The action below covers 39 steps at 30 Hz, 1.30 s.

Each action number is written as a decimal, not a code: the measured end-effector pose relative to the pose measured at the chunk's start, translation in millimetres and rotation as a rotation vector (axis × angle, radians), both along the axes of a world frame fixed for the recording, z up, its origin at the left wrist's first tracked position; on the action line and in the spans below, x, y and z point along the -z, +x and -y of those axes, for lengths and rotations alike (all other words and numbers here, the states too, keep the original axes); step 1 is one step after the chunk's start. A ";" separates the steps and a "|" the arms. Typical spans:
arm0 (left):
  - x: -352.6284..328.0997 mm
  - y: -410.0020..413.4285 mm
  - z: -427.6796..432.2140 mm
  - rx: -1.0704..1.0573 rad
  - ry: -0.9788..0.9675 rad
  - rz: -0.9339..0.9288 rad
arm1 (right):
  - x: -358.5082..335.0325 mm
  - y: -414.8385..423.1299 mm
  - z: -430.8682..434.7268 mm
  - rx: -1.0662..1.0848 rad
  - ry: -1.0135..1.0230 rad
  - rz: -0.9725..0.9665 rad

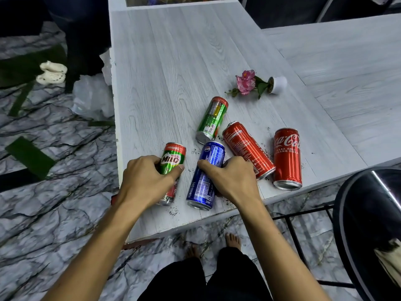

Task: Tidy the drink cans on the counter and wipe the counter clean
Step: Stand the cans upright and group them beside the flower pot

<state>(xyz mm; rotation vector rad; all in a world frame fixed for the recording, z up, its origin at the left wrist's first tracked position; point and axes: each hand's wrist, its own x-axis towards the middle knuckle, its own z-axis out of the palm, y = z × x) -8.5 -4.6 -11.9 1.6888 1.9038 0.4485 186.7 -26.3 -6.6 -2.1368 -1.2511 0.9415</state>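
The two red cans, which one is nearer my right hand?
The slanted red can, showing small print, beside the right hand; the logo-up Coca-Cola can lies farther right.

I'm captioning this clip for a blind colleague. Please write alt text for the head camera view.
A person's left hand grips a Milo can and the right hand grips a blue Pepsi can, both lying on a wood-grain counter. Another green can and two red cola cans lie beside them among dark specks; behind, a potted pink flower lies tipped over.

Glossy metal cans, matt woodgrain counter.
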 end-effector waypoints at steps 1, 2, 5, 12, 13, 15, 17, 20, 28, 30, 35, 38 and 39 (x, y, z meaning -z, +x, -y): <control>-0.8 -0.4 0.9 -0.004 0.001 0.031 | 0.3 0.5 0.2 -0.007 -0.010 -0.019; -2.2 -1.3 2.3 -0.011 0.000 0.067 | 0.5 0.7 0.6 -0.015 -0.017 -0.032; -6.5 -3.5 7.6 -0.029 -0.004 0.173 | 0.1 1.5 4.3 -0.039 0.009 -0.040; -18.7 -7.2 22.5 -0.034 0.052 0.333 | -15.6 -2.3 20.9 -0.100 0.226 -0.045; -20.0 -7.7 24.7 -0.032 0.062 0.349 | -17.8 -2.7 23.0 -0.107 0.253 -0.041; -21.8 -9.0 28.6 -0.031 0.081 0.389 | -22.0 -3.0 26.4 -0.116 0.320 -0.030; -22.6 -9.4 31.7 -0.028 0.104 0.434 | -24.7 -1.7 28.3 -0.139 0.388 -0.015; -26.8 -7.6 34.4 -0.037 0.148 0.513 | -27.7 1.4 29.1 -0.173 0.459 -0.013; -64.5 7.3 21.3 -0.012 0.299 0.558 | -58.2 22.4 16.4 -0.176 0.630 -0.078; -77.0 16.0 14.5 0.005 0.325 0.567 | -69.5 32.9 10.0 -0.174 0.664 -0.092; -97.1 49.2 -6.3 0.053 0.368 0.588 | -90.0 69.8 -10.6 -0.151 0.712 -0.085; -99.0 77.8 -22.8 0.079 0.365 0.603 | -93.6 98.9 -25.3 -0.142 0.725 -0.071; -98.2 89.9 -29.1 0.081 0.361 0.604 | -93.9 110.6 -30.6 -0.142 0.722 -0.070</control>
